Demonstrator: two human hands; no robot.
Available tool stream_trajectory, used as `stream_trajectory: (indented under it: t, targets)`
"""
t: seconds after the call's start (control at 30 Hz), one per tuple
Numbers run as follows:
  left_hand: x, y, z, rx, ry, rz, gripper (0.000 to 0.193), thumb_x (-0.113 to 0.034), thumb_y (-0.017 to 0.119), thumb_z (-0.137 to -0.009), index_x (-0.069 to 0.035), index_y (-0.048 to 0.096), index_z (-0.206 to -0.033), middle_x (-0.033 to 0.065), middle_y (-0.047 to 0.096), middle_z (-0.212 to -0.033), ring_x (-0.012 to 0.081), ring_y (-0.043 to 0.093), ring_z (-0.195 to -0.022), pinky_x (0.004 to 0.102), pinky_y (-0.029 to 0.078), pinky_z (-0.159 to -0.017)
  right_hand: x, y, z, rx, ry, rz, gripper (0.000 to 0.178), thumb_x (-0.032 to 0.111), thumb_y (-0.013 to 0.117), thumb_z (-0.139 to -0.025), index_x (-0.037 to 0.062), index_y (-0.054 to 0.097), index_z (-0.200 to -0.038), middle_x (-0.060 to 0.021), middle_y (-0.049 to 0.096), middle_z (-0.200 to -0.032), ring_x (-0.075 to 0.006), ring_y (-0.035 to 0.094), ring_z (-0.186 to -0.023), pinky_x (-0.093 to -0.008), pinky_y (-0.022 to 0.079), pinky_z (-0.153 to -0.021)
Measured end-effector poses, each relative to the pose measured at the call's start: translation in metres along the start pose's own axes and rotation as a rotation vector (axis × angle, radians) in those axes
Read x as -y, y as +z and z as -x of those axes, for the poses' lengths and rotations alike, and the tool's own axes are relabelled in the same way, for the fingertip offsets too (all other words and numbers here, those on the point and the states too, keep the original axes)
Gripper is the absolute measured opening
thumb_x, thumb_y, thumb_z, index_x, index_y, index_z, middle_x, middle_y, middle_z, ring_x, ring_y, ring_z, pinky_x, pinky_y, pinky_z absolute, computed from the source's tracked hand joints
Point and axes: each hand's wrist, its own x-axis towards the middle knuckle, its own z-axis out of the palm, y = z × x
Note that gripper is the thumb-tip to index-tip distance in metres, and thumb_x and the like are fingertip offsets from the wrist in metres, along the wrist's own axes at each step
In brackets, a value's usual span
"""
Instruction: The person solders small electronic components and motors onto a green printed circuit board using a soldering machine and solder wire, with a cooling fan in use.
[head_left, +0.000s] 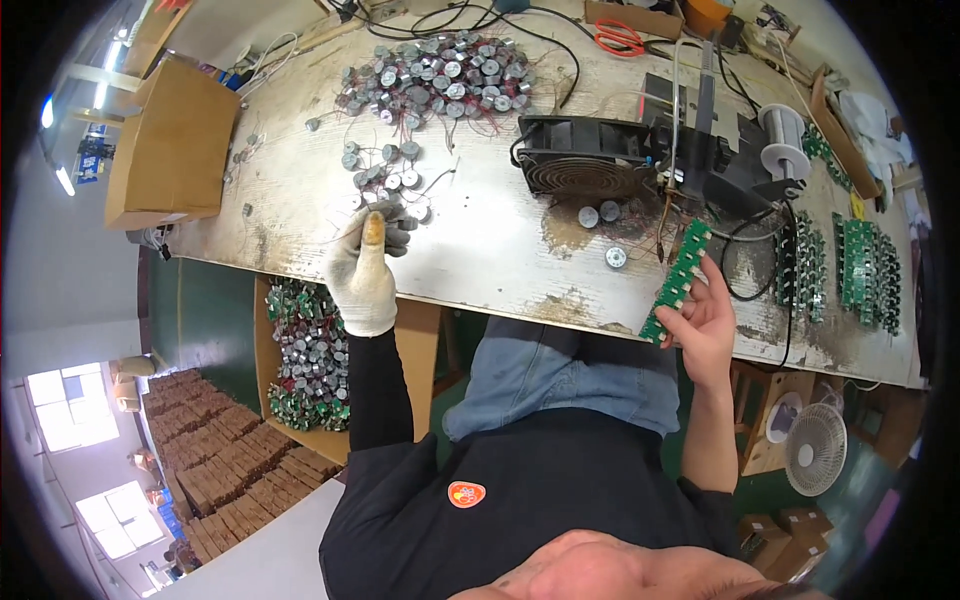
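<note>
My left hand (368,265), in a grey-white glove with a stained thumb, is over the left part of the bench. Its fingers are curled and the thumb presses against them; thin wires show beside it, but what it pinches is hidden. Just beyond lies a small group of round silver motors (392,181) with thin wires. My bare right hand (705,325) grips a long green circuit board (678,278) between thumb and fingers, tilted above the front edge. Three loose motors (615,257) lie to the left of that board.
A large heap of wired motors (440,75) lies at the back. A black fan (585,160) stands beside a soldering stand with a solder spool (784,140). Rows of green boards (855,265) are at right. A cardboard box (175,145) stands left; another carton (410,360) below holds assembled parts.
</note>
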Motion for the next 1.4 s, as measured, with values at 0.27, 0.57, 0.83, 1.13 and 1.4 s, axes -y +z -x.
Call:
stream_trajectory:
  t: [0.27,0.57,0.83,1.13,1.4]
  targets:
    - [-0.004,0.027,0.017,0.147,-0.191,0.209,0.034,-0.028,0.052,-0.099,0.004,0.059,-0.102,-0.0032,0.044,-0.05,0.0043,0.034,-0.037,0.0198,0.028,-0.037,0.001,0.001,-0.001,0.0,0.0,-0.005,0.079,-0.012,0.065,-0.077,-0.0032,0.022,-0.143,-0.0173,0.059,-0.113,-0.011,0.061,-0.073,-0.0199,0.049,-0.048]
    - [-0.004,0.057,0.023,0.369,-0.396,0.19,0.032,-0.018,0.058,-0.095,0.008,0.059,-0.113,0.0137,0.067,-0.088,0.0102,0.058,-0.063,0.0221,0.047,-0.058,0.001,-0.002,0.0,0.021,-0.004,-0.023,0.086,-0.012,0.067,-0.075,-0.0009,0.019,-0.146,-0.0177,0.055,-0.122,-0.0102,0.059,-0.074,-0.0194,0.05,-0.051]
    - [-0.003,0.097,0.052,0.429,-0.558,0.277,0.032,-0.021,0.064,-0.091,0.005,0.06,-0.108,0.0103,0.067,-0.087,0.0138,0.063,-0.07,0.0234,0.051,-0.064,0.0,-0.003,-0.001,0.047,0.006,0.01,0.086,-0.011,0.068,-0.076,-0.0005,0.019,-0.146,-0.019,0.055,-0.12,-0.0108,0.06,-0.072,-0.0204,0.05,-0.051]
    - [-0.003,0.137,0.081,0.491,-0.244,-0.042,0.022,-0.019,0.065,-0.089,0.003,0.064,-0.094,0.0071,0.06,-0.078,0.0118,0.054,-0.071,0.0259,0.043,-0.066,0.003,-0.004,0.003,0.045,0.068,-0.012,0.086,-0.008,0.067,-0.079,0.0021,0.017,-0.148,-0.014,0.061,-0.097,-0.0109,0.062,-0.065,-0.0213,0.049,-0.047]
    - [-0.013,0.152,0.083,0.615,-0.31,-0.065,0.02,-0.016,0.064,-0.088,0.004,0.064,-0.092,0.0082,0.062,-0.078,0.0137,0.057,-0.072,0.0271,0.045,-0.066,0.005,0.002,0.01,0.084,0.063,-0.003,0.087,-0.006,0.065,-0.082,0.0056,0.012,-0.15,-0.0142,0.061,-0.1,-0.0091,0.061,-0.066,-0.021,0.048,-0.05]
